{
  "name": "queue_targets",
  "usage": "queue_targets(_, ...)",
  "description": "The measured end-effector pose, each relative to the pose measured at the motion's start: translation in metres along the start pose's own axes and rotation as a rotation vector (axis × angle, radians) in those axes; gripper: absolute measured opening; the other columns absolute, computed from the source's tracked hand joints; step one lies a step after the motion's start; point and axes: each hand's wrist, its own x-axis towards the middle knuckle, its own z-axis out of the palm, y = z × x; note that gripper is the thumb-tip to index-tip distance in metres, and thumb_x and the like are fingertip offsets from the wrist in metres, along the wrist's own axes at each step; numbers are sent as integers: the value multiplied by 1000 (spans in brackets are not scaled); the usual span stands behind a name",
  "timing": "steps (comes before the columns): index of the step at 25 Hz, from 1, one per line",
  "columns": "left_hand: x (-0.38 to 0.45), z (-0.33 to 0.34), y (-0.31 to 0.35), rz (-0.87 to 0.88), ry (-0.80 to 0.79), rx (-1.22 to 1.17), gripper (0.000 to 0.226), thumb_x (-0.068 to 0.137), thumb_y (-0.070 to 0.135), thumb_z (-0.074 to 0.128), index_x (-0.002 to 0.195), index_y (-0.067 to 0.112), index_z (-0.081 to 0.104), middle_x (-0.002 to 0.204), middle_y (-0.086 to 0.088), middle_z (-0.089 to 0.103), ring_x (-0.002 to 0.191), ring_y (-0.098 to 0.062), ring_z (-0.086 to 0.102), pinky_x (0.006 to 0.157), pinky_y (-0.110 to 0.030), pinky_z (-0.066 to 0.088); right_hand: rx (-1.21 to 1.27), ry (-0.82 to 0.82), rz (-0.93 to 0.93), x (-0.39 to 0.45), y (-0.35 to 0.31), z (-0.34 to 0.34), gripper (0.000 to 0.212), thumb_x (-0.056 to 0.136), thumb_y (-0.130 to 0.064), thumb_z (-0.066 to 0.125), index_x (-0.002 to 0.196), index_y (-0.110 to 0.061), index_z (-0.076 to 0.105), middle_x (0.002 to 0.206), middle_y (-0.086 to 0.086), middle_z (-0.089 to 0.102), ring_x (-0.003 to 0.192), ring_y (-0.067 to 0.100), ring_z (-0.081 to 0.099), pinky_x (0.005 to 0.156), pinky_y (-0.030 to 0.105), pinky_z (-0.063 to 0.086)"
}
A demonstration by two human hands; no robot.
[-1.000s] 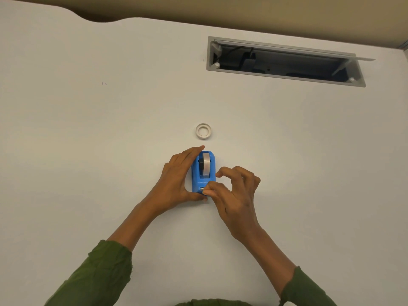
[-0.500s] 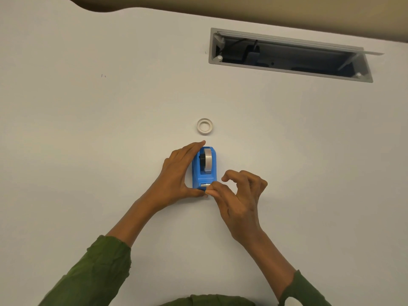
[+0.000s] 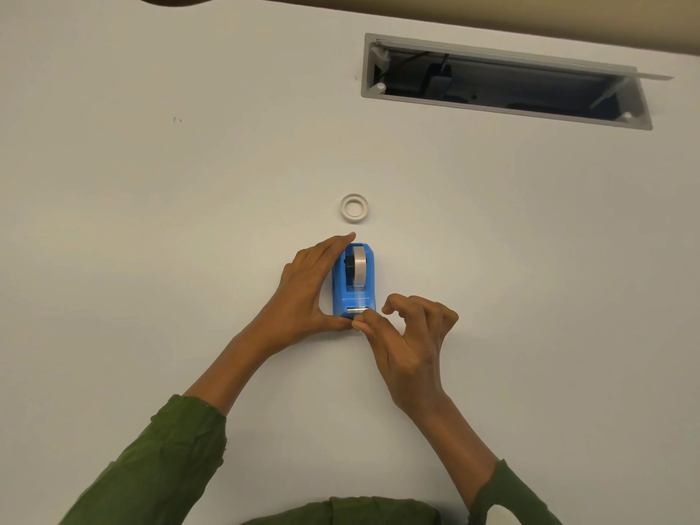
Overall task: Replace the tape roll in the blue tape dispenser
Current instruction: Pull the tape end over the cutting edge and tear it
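While the left hand grips one blue tape dispenser mid-desk, the right hand pinches its tape end; one empty core lies beyond, toward the far edge.

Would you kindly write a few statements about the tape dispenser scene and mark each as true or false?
1. The left hand cups the side of the blue tape dispenser. True.
2. A tape roll sits inside the dispenser. True.
3. The white ring lies in the right hand. False: it lies on the table, beyond the dispenser.
4. The right hand pinches at the dispenser's far end. False: its fingers pinch at the near, cutter end.
5. The desk hatch is closed. False: it is open.
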Motion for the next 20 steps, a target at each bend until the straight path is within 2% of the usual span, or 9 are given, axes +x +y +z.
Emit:
queue_targets(5,0,0,0,-6,4,3,103,59,54,73,141,37,13,143,18,24,131,-5,25,108,-32,24,-28,15,-6,2,0,0,24,86,-31,61,85,-9,73,98,2,45,89,21,43,71,38,27)
queue_targets(8,-1,0,1,-10,6,2,103,59,52,75,141,37,13,144,16,25,131,-7,26,109,-36,26,-46,-13,-26,-4,3,1,21,86,-31,62,88,-12,72,98,1,45,89,20,42,70,39,26)
queue_targets(11,0,-1,5,-29,4,6,105,59,48,79,141,36,14,147,9,27,131,-9,27,109,-39,30,-43,-46,10,-14,8,-1,19,81,-27,67,95,-16,64,97,1,45,88,19,40,69,39,27)
queue_targets(15,-1,-3,6,-42,-9,8,110,57,45,81,141,35,11,148,9,25,128,-4,25,109,-37,28,14,-91,176,-18,18,-7,13,83,-26,67,86,-14,72,94,-1,47,82,17,43,71,35,28)
queue_targets(18,-2,-3,7,-49,-14,23,113,57,44,81,142,34,8,150,8,22,126,0,20,108,-31,22,168,-143,374,-19,20,-11,15,82,-28,65,85,-15,72,87,3,55,79,11,44,66,33,40)
queue_targets(20,-1,-3,9,-51,-11,29,113,58,44,81,142,34,6,151,7,21,126,2,18,108,-30,20,312,-142,534,-13,16,-17,17,78,-27,70,89,-14,71,86,2,56,75,10,49,65,22,44)
